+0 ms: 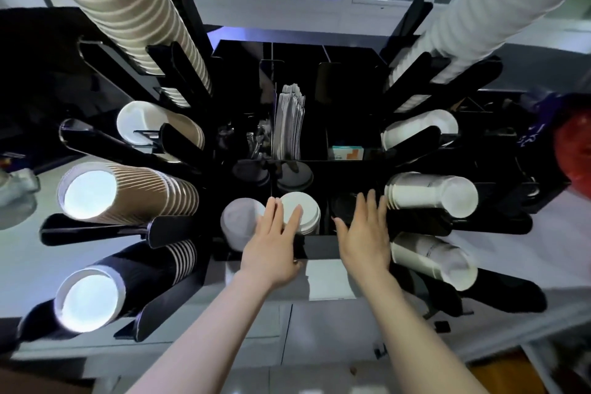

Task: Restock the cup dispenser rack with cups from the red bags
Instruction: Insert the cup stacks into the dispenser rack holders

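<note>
A black cup dispenser rack [345, 169] fills the view, seen from above. Its side arms hold stacks of brown ribbed cups [128, 195], black cups [128, 285] and white cups [431, 195]. My left hand [275, 249] reaches forward with straight fingers lying over a stack of white lids [307, 208] in the front middle slot. My right hand [364, 233] is spread flat over the dark compartment beside it and holds nothing. A red bag [575, 153] shows at the right edge.
Tall stacks of brown cups [128, 9] and white cups [473, 19] rise at the back left and back right. Middle compartments hold paper sleeves [287, 125], a small box [347, 152] and dark lids [294, 174]. A grey counter [332, 278] lies below.
</note>
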A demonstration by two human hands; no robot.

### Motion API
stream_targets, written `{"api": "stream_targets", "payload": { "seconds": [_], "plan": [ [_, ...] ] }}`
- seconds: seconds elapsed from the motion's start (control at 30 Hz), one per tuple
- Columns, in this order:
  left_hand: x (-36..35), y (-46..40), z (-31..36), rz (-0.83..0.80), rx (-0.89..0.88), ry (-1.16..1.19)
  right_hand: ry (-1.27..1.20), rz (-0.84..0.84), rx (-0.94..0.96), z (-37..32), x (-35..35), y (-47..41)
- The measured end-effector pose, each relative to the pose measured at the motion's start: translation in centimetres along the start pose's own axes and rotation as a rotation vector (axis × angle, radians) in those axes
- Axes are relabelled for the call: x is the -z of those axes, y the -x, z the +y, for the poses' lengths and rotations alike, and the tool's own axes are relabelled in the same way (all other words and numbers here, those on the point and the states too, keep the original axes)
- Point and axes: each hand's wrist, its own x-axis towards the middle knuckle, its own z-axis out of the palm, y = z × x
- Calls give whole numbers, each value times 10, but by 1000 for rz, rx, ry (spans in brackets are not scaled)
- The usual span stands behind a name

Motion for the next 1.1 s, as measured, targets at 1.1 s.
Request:
{"api": "stream_targets", "payload": {
  "seconds": [1.1],
  "plan": [
    [38,13,15,110,-33,2,-134,-60,164,-33,27,-10]
  ]
}}
